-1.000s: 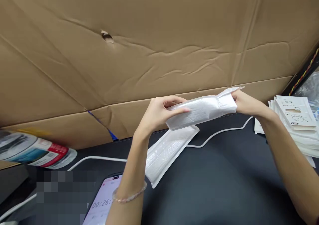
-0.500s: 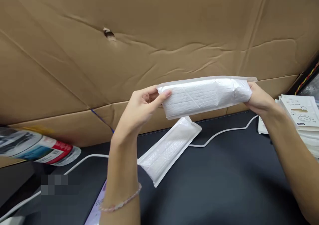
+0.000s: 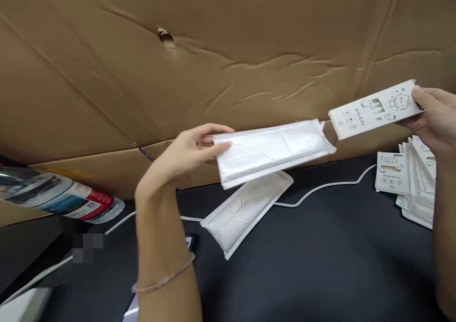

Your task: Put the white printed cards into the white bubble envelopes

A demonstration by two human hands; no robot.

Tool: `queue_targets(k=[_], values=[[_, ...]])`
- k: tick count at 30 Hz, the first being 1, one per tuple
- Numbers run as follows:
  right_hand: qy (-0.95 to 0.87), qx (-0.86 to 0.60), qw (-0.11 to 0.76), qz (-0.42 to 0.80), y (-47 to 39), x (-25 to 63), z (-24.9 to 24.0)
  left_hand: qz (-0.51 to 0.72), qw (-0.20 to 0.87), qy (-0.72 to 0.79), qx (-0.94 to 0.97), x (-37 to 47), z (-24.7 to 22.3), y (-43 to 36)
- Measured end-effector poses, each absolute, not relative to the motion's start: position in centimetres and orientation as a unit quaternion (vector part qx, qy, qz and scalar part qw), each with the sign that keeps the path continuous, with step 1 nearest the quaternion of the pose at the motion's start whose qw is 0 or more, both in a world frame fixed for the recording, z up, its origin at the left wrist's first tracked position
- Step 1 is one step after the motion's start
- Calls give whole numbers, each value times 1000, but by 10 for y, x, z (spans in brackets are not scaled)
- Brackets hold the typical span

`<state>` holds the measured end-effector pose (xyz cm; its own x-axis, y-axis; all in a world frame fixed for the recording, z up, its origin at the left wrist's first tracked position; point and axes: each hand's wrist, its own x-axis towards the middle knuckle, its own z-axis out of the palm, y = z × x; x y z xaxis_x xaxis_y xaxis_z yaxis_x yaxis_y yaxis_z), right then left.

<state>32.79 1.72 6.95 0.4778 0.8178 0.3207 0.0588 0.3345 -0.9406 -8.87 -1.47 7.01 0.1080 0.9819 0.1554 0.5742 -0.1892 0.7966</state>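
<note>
My left hand (image 3: 206, 151) grips one end of a white padded mailer (image 3: 274, 151), thumb in front and fingers behind, holding it above the table. Its open end points right. In my right hand (image 3: 436, 115) is a slim white Hello Kitty box (image 3: 375, 109) with a small window showing white sticks inside. The box is tilted, its left end just beyond the mailer's open end and apart from it. A second white padded mailer (image 3: 247, 210) lies on the dark table below, partly covered from view by the held one.
Several white boxes and mailers (image 3: 416, 203) are piled at the right. A white cable (image 3: 327, 185) crosses the dark table (image 3: 320, 255). A plastic bottle (image 3: 81, 198) lies at the left. A phone (image 3: 131, 312) is partly behind my left forearm. Cardboard (image 3: 249, 27) stands behind.
My right hand has come away from the mailer to the right, and the Hello Kitty box now shows in it. The mailer in my left hand has shifted slightly left and down.
</note>
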Motion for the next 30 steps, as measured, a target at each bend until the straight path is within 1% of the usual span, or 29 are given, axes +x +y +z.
queue_targets(k=[2, 5, 6, 8, 9, 11, 13, 14, 16, 18, 20, 22, 24, 25, 30], values=[[-432, -554, 663, 259, 16, 327, 69, 260, 296, 545, 740, -71, 59, -9], [-471, -595, 584, 288, 16, 316, 65, 141, 341, 545, 753, -28, 37, -2], [-494, -604, 541, 314, 16, 312, 62, 94, 347, 542, 759, -15, 31, -1], [-548, -616, 424, 376, 19, 303, 54, -6, 308, 536, 786, 2, 23, 0], [-581, -610, 357, 405, 21, 299, 49, -37, 284, 542, 790, 5, 22, -1], [-645, -579, 227, 444, 28, 292, 35, -60, 234, 570, 786, 3, 24, -3], [-695, -542, 127, 456, 37, 287, 19, -66, 199, 624, 753, -7, 26, -1], [-713, -531, 90, 449, 42, 285, 11, -76, 189, 649, 733, -13, 26, 1], [-745, -535, 39, 396, 49, 282, 0, -103, 187, 679, 702, -23, 22, 8], [-771, -547, 23, 326, 51, 277, -2, -116, 203, 673, 702, -29, 15, 16], [-790, -539, 33, 290, 44, 267, 5, -109, 217, 649, 721, -32, 7, 22], [-806, -498, 52, 316, 32, 251, 17, -98, 228, 624, 741, -35, 3, 26], [-810, -414, 89, 406, 18, 232, 25, -78, 230, 597, 765, -38, 3, 27], [-813, -385, 98, 425, 13, 223, 26, -63, 231, 581, 778, -40, 5, 27], [-808, -421, 196, 362, 11, 197, 3, 27, 270, 510, 816, -42, 20, 21]])
